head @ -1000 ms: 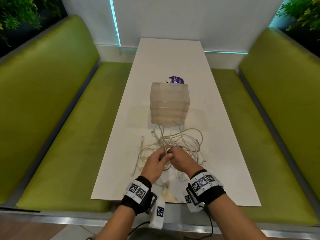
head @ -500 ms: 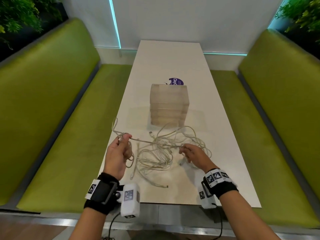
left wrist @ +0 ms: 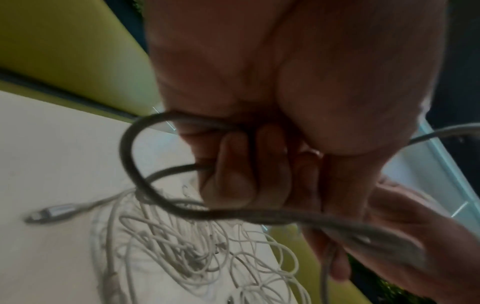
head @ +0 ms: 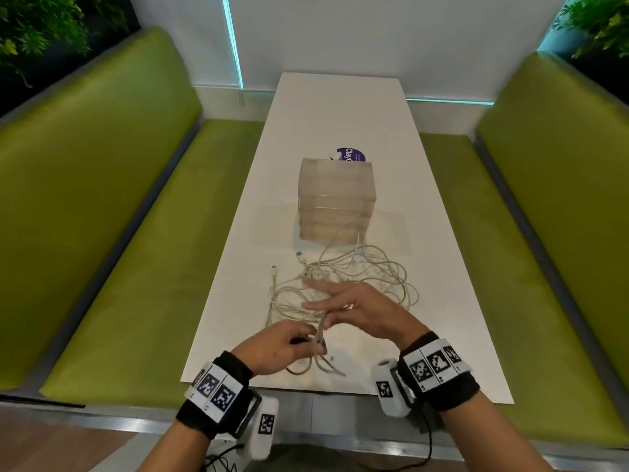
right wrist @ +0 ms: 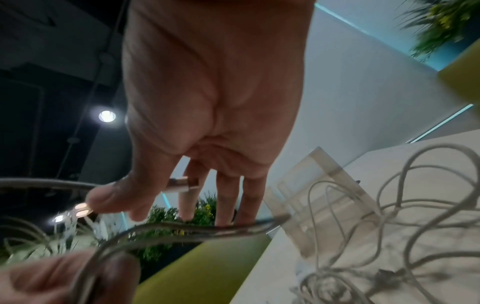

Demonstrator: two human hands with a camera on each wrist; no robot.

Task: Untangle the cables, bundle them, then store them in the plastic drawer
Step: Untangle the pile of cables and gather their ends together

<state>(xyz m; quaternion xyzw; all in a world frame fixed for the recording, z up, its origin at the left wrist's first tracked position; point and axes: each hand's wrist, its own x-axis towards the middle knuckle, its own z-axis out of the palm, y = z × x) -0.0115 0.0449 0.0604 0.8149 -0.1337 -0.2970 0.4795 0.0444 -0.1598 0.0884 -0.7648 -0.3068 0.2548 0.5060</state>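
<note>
A tangle of white cables (head: 357,277) lies on the white table (head: 340,107) in front of the translucent plastic drawer unit (head: 335,199), whose drawers are shut. My left hand (head: 303,338) grips one grey-white cable (head: 320,335) near the table's front edge; in the left wrist view its fingers (left wrist: 233,176) curl round a loop of that cable (left wrist: 233,215). Just above it, my right hand (head: 326,315) pinches the same cable between thumb and forefinger while the other fingers stay straight. A metal plug (right wrist: 182,185) shows at the right hand's fingers (right wrist: 226,197).
A purple round sticker (head: 350,155) lies behind the drawer unit. Loose plugs (head: 274,270) lie at the left of the tangle. Green padded benches (head: 119,233) flank the table on both sides, with a white wall at the far end.
My left hand, which had pulled a cable far out to the left, has come back to the middle front. My right hand has moved left to meet it, and the cable now hangs in loops.
</note>
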